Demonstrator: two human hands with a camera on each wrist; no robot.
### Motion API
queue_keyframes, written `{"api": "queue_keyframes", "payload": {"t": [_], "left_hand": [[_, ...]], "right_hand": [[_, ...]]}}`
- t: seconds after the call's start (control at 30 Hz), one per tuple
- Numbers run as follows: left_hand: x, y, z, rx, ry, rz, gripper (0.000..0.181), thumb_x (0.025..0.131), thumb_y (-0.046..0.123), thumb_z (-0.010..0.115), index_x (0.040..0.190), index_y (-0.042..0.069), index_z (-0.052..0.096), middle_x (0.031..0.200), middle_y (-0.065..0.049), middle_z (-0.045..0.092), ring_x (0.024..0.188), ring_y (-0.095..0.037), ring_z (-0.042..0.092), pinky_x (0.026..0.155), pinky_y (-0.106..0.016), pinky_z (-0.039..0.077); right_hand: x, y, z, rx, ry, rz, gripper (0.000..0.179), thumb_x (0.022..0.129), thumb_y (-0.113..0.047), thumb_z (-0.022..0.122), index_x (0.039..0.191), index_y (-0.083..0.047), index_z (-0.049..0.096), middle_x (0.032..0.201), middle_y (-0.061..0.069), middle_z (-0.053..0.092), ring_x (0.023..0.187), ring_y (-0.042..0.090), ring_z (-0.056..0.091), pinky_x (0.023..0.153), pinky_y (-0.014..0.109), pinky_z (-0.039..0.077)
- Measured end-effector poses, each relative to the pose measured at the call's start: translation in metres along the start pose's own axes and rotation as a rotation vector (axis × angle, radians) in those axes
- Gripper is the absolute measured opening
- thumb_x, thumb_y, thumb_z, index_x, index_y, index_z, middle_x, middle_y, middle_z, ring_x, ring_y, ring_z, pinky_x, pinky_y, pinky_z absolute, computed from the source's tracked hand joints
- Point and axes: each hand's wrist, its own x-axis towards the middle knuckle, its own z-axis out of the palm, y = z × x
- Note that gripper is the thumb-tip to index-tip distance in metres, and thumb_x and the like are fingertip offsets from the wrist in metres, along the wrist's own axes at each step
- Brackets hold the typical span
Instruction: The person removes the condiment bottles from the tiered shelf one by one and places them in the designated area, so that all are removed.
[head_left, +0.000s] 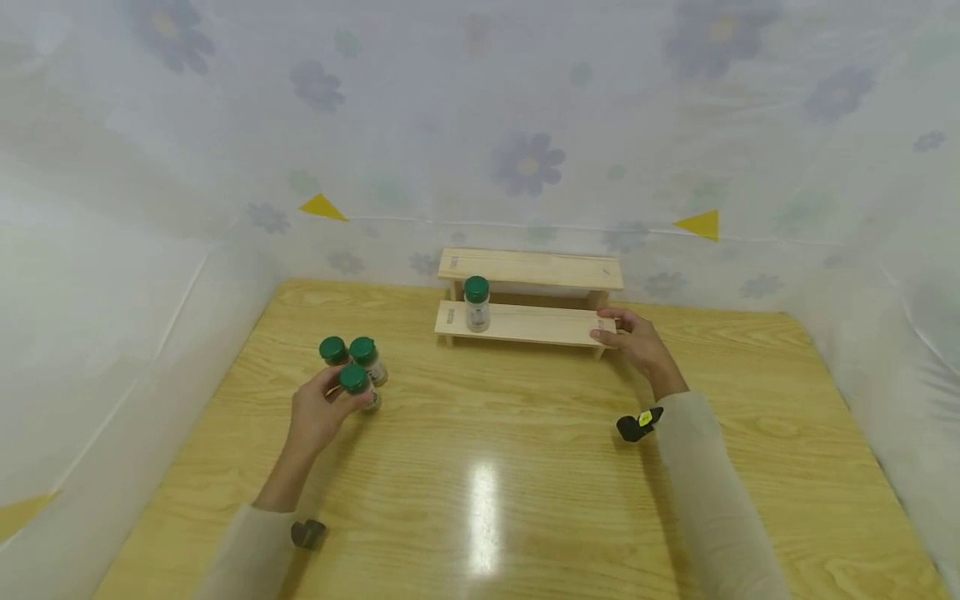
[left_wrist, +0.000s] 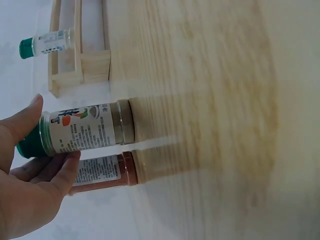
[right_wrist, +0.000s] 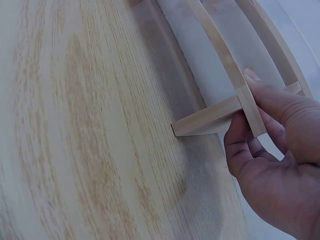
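My left hand (head_left: 318, 414) grips a green-capped spice jar (head_left: 356, 381) at its cap and upper part, at the left of the table. In the left wrist view this spice jar (left_wrist: 82, 129) has a pale label and stands close to a jar with reddish contents (left_wrist: 102, 171). Two more green-capped jars (head_left: 367, 357) stand right behind it in the head view. With thumb and fingers, my right hand (head_left: 637, 346) pinches the right end of the lower board of a two-tier wooden rack (head_left: 536, 323). Another spice jar (head_left: 477, 304) stands upright on that lower board, near its left end.
The rack's upper board (head_left: 532, 267) rises behind the lower one, near the table's back edge. A flowered white curtain (head_left: 450, 125) hangs behind and at both sides of the wood-grain table (head_left: 540, 450). Yellow triangles (head_left: 697, 224) mark the curtain.
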Motion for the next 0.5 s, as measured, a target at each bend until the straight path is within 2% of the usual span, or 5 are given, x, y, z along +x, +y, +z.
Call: {"api": "queue_keyframes", "payload": {"t": [0.13,0.27,0.4,0.5], "left_hand": [[-0.002,-0.001,-0.005,0.049,0.023,0.024,0.058,0.077,0.02,0.08,0.125,-0.002,0.055,0.133,-0.019,0.055,0.124,-0.037,0.052,0.104,-0.043,0.045],[-0.007,0.005,-0.02,0.093,0.057,0.061,0.054,0.079,0.02,0.078,0.123,-0.002,0.057,0.126,-0.018,0.06,0.119,-0.034,0.056,0.101,-0.033,0.047],[-0.008,0.022,-0.036,0.092,0.085,0.072,0.053,0.079,0.02,0.077,0.123,-0.003,0.057,0.123,-0.019,0.061,0.117,-0.033,0.056,0.098,-0.012,0.045],[0.001,0.039,-0.042,0.078,0.122,0.081,0.057,0.079,0.021,0.078,0.126,-0.001,0.055,0.125,-0.018,0.06,0.119,-0.032,0.055,0.097,-0.008,0.043]], "right_hand": [[0.01,0.014,0.0,-0.041,0.026,-0.016,0.065,0.09,-0.031,0.067,0.143,-0.006,0.039,0.143,0.019,0.031,0.124,0.033,0.035,0.098,0.047,0.04],[0.016,0.018,0.007,-0.023,0.021,-0.024,0.065,0.088,-0.033,0.068,0.141,-0.008,0.042,0.135,0.016,0.037,0.111,0.025,0.04,0.092,0.041,0.043],[0.018,0.017,0.012,-0.004,0.006,-0.024,0.064,0.087,-0.032,0.069,0.14,-0.009,0.043,0.133,0.016,0.039,0.108,0.024,0.041,0.092,0.039,0.043],[0.018,0.015,0.012,-0.004,0.004,-0.026,0.064,0.088,-0.031,0.069,0.141,-0.008,0.042,0.13,0.017,0.039,0.107,0.025,0.041,0.092,0.04,0.043]]}}
